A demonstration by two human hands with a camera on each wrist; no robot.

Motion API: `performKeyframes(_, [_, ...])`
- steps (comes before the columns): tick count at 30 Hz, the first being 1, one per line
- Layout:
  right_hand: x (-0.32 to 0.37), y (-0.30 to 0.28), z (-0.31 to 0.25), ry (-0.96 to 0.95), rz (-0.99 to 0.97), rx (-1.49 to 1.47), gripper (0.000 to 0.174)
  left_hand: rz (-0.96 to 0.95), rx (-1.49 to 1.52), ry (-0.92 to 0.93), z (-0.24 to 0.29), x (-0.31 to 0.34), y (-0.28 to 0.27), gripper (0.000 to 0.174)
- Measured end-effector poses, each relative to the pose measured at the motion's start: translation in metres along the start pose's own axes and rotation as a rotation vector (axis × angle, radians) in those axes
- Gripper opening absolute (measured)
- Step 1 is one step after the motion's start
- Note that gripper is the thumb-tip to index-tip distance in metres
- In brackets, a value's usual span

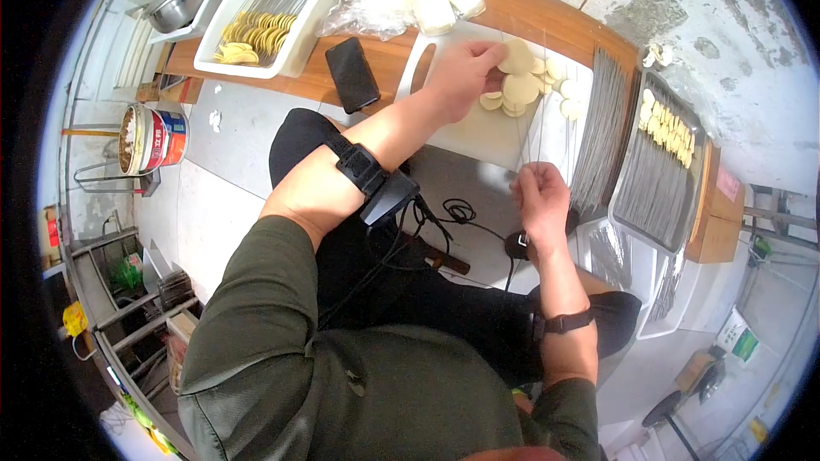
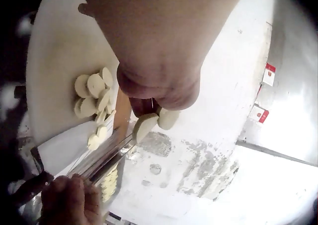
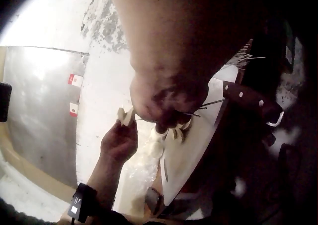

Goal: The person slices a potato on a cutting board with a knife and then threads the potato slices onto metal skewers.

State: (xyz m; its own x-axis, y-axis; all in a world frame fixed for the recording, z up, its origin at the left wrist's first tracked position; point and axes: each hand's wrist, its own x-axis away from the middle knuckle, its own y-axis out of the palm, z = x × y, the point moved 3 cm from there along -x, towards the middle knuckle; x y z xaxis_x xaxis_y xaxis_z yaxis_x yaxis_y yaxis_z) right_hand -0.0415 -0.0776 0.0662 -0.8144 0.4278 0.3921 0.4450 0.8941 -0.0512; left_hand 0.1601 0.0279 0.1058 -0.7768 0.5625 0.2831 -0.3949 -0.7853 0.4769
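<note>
My left hand (image 1: 465, 81) is raised over the white cutting board (image 1: 465, 132), pinching pale round potato slices (image 2: 145, 127) between thumb and fingers. In the right wrist view the held slices (image 3: 125, 116) stand up from the fingertips. Nearer to my body, my right hand (image 1: 542, 196) has its fingers curled around a thin metal skewer (image 3: 213, 104), whose tip points toward those slices. Other potato slices (image 1: 521, 88) lie piled on the board in front of both hands. The right hand's own fingers partly hide its grip on the skewer.
Right of the board lies a bundle of skewers (image 1: 598, 132), then a metal tray (image 1: 653, 196) with filled skewers. A white tub (image 1: 205, 55) of skewered slices, a phone (image 1: 351, 74) and a plastic bag (image 1: 376, 0) are at the left. A dark-handled knife (image 3: 253, 101) sits by the board's near edge.
</note>
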Motion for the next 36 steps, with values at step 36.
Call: performKeyframes(36, [-0.008, 0.012, -0.012, -0.049, -0.003, -0.075, 0.012, -0.123, 0.034, -0.03, -0.021, 0.007, 0.002, 0.032])
